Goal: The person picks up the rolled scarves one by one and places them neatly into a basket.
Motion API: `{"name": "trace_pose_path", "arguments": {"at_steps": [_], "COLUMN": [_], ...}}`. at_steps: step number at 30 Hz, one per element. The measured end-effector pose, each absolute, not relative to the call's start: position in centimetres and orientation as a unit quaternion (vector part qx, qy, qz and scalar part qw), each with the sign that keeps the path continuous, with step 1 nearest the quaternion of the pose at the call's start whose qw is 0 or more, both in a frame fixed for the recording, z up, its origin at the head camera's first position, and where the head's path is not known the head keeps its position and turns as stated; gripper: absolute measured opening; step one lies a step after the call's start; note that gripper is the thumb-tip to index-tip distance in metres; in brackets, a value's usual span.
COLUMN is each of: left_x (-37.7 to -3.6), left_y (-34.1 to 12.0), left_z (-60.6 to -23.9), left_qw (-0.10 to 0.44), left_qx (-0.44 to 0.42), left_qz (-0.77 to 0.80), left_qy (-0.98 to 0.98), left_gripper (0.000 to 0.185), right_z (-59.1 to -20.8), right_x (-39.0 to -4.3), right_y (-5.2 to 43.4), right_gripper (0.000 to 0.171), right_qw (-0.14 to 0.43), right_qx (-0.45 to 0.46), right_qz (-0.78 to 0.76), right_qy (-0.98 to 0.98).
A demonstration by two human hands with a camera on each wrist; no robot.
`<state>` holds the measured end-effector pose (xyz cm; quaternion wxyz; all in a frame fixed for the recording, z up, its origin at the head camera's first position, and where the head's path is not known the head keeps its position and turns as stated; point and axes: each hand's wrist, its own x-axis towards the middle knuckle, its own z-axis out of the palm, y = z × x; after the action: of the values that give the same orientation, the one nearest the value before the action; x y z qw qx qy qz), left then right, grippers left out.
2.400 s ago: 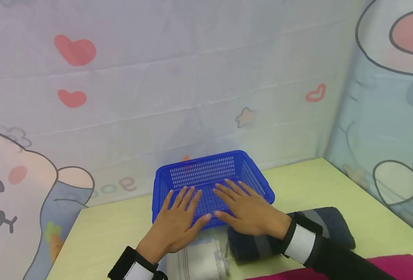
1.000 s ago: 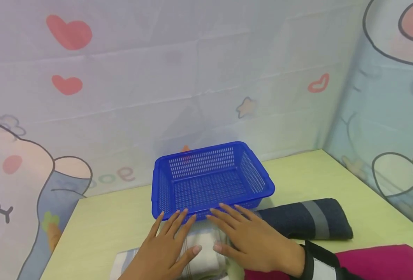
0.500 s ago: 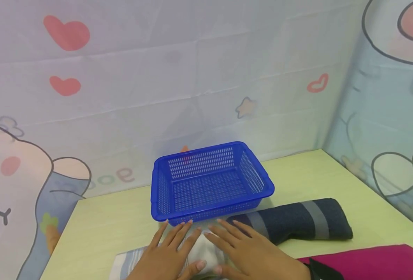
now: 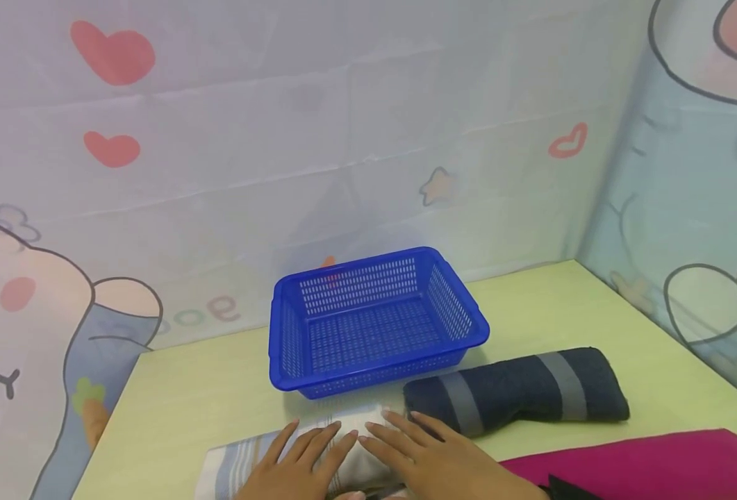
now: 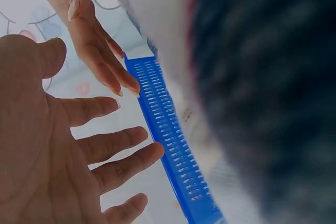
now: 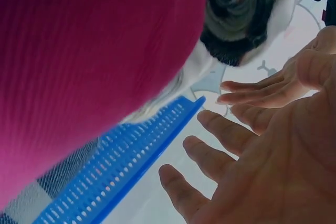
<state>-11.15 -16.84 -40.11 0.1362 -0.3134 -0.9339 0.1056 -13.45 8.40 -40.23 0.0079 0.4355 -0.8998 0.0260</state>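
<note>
Striped white towel (image 4: 318, 451), rolled/folded, lies on yellow-green table (image 4: 187, 410) at near edge, just in front of blue basket (image 4: 374, 326). Left hand (image 4: 293, 465) rests flat on it, fingers straight & slightly spread, gripping nothing. Right hand (image 4: 433, 462) lies next to it, fingers extended too, tips on towel's right end, touching left fingertips approx. at the middle. Both palms down, no curl seen; wrist views show the same spread fingers w/ basket rim (image 5: 168, 140) close by. Dark navy towel (image 4: 518, 392) w/ 2 grey stripes lies rolled to the right of basket, just beside right hand. Magenta cloth (image 4: 643, 462) sits at bottom right corner. Basket has nothing in it. Cartoon-print sheet (image 4: 343, 139) hangs behind.
</note>
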Motion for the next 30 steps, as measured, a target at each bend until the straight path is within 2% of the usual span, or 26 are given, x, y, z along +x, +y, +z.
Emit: {"name": "trace_pose_path", "arguments": {"at_steps": [4,6,8,11,14,18,25,30], "left_x": [-11.1,-11.0,-10.8,-10.2,-9.9,-10.2,-10.1,-10.3], "left_y": [-17.4,-17.5,-17.6,-17.8,-18.0,-18.2,-18.0,-18.7], "left_z": [-41.2,-41.8,-42.5,-43.4,-44.4,-45.6,-48.0,-51.7], "left_qw": [0.224,0.286,0.325,0.332,0.332,0.365,0.403,0.382], "left_qx": [-0.338,-0.341,-0.331,-0.318,-0.318,-0.340,-0.327,-0.297], "left_qz": [0.117,0.114,0.102,0.070,0.044,0.042,0.044,0.060], "left_qy": [-0.907,-0.888,-0.880,-0.885,-0.887,-0.866,-0.854,-0.873], "left_gripper": [0.065,0.064,0.063,0.060,0.057,0.053,0.049,0.050], "right_z": [-40.7,-40.8,-41.0,-41.2,-41.6,-42.0,-42.9,-44.9], "right_x": [-13.4,-13.3,-13.3,-13.2,-12.9,-12.4,-11.8,-11.4], "right_y": [8.5,8.5,8.4,8.3,8.1,8.0,7.7,6.9], "right_gripper": [0.076,0.073,0.072,0.069,0.067,0.066,0.067,0.056], "right_qw": [0.049,0.050,0.040,0.037,0.073,0.111,0.090,0.214], "right_qx": [0.459,0.466,0.469,0.473,0.488,0.500,0.500,0.507], "right_qz": [0.005,0.009,0.016,0.019,0.000,-0.009,0.018,0.004], "right_qy": [-0.887,-0.884,-0.882,-0.880,-0.870,-0.859,-0.861,-0.835]}}
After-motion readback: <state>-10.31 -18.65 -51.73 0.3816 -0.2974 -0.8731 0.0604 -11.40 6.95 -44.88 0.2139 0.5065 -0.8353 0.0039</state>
